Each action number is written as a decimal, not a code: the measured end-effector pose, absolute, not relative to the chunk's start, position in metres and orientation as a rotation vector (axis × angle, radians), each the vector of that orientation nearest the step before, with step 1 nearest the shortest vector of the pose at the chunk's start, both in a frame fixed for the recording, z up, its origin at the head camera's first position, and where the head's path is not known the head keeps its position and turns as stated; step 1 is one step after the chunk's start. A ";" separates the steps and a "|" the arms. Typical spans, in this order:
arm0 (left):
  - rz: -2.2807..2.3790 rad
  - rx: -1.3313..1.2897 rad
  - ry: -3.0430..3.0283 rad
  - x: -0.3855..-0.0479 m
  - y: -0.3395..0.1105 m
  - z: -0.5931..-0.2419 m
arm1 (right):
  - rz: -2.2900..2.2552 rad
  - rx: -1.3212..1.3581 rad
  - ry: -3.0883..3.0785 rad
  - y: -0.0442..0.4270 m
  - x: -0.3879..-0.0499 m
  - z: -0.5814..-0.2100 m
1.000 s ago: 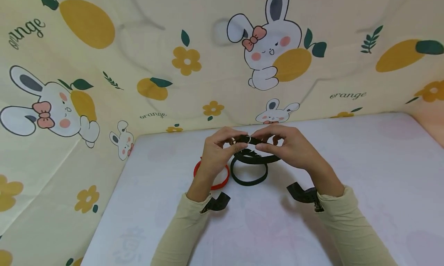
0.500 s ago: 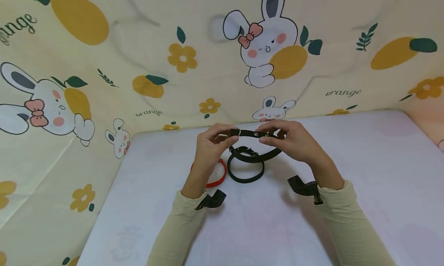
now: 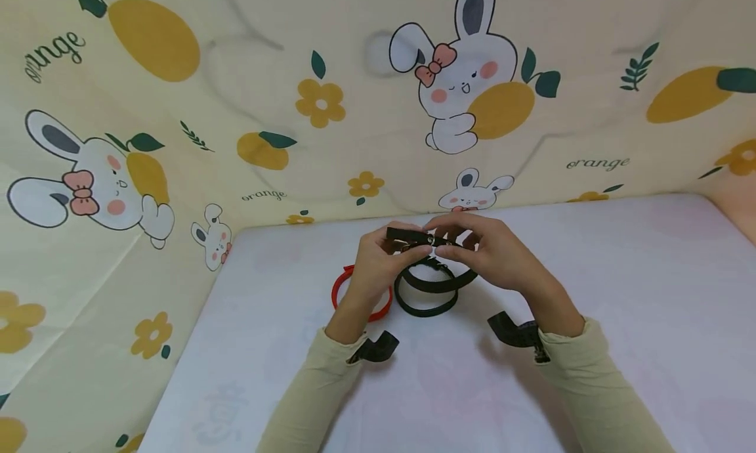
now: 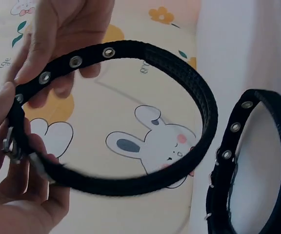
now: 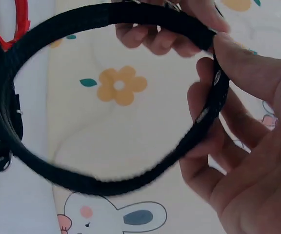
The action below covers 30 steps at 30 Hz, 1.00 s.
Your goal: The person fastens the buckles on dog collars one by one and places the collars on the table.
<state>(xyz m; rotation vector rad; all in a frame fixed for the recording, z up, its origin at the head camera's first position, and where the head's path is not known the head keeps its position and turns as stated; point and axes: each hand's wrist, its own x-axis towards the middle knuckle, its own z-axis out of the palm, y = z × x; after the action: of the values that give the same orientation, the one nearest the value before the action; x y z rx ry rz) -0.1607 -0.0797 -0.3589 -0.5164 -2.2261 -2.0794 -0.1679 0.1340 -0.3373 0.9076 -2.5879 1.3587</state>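
Observation:
Both hands hold a black collar (image 3: 440, 286) above the table, its loop hanging toward me. My left hand (image 3: 378, 266) grips the buckle side; the metal buckle (image 4: 12, 146) shows between thumb and fingers in the left wrist view. My right hand (image 3: 484, 249) pinches the strap with the metal-ringed holes (image 4: 75, 61). The strap's end lies against the buckle and reaches over the left fingers in the head view. Whether it passes through the buckle, I cannot tell. Below the held loop lies a second black collar (image 3: 425, 313). Beside the left wrist sits a red collar (image 3: 335, 294), partly hidden by that hand.
A white-covered table (image 3: 472, 400) spreads under the arms. Behind it hangs a cream cloth (image 3: 354, 33) printed with rabbits, oranges and flowers. Dark straps (image 3: 380, 348) stick out from both sleeve cuffs.
Half a second ago the hands were further apart with the strap stretched between them. They have come together, and the strap's end now extends leftward over the left fingers. The head view has shifted slightly.

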 end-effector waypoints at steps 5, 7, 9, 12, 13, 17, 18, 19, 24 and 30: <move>-2.114 -0.389 -2.314 -0.164 -0.080 -0.359 | 1.436 0.895 -2.535 0.133 -0.167 -0.337; -2.190 -0.319 -2.281 -0.168 -0.081 -0.360 | 1.486 0.821 -2.532 0.134 -0.168 -0.336; -2.277 -0.261 -2.217 -0.171 -0.081 -0.361 | 1.556 0.759 -2.525 0.133 -0.169 -0.334; -2.372 -0.172 -2.115 -0.171 -0.079 -0.362 | 1.602 0.680 -2.527 0.131 -0.169 -0.334; -2.378 -0.154 -2.107 -0.169 -0.078 -0.362 | 1.605 0.655 -2.529 0.130 -0.169 -0.335; -2.385 -0.118 -2.115 -0.165 -0.075 -0.365 | 1.570 0.590 -2.532 0.125 -0.168 -0.340; -2.388 -0.123 -2.113 -0.164 -0.074 -0.365 | 1.549 0.591 -2.533 0.124 -0.168 -0.340; -2.385 -0.131 -2.113 -0.164 -0.074 -0.366 | 1.534 0.601 -2.526 0.123 -0.168 -0.341; -2.355 -0.200 -2.092 -0.164 -0.074 -0.367 | 1.460 0.623 -2.518 0.119 -0.168 -0.340; -2.364 -0.256 -2.011 -0.164 -0.075 -0.365 | 1.383 0.630 -2.540 0.120 -0.166 -0.341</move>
<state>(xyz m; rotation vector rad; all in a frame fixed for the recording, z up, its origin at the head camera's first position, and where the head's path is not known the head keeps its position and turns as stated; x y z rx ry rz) -0.1640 -0.0752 -0.3652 -0.2560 -2.0114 -2.3640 -0.1662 0.1198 -0.3406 0.6296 -2.5398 1.3832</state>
